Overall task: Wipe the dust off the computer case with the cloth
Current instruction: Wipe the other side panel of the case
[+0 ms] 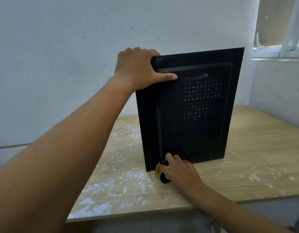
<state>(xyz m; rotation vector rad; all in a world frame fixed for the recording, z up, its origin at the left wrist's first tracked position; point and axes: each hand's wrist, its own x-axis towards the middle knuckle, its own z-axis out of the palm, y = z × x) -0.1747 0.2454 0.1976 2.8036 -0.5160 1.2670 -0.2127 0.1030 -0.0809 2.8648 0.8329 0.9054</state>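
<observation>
left arm: nearest the lens, runs from lower left up to the case's top corner.
left hand (pixel 138 69): I hold the top left corner of the computer case (pixel 187 132), fingers curled over the top edge, thumb flat across the front face. It steadies the case.
computer case: black, stands upright on its bottom edge on the counter (pixel 246 165), vent holes in the upper right of the face. The face looks mostly dark and clean from here; fine dust is hard to tell.
right hand (pixel 180 170): I hold the cloth (pixel 158 172) bunched under my fingers, pressed at the bottom left corner of the case where it meets the counter.
cloth: yellow-green with a black part, mostly hidden under my hand, touching the case's bottom edge and the counter.
step: wiping the lower edge of the front face, I judge.
next move: probably drag the cloth along the bottom edge or up the left border, keeping my left hand firm so the case does not tip or slide.
white powder (pixel 128 179): scattered on the counter left of and in front of the case; the cloth could pick it up and smear it back.
</observation>
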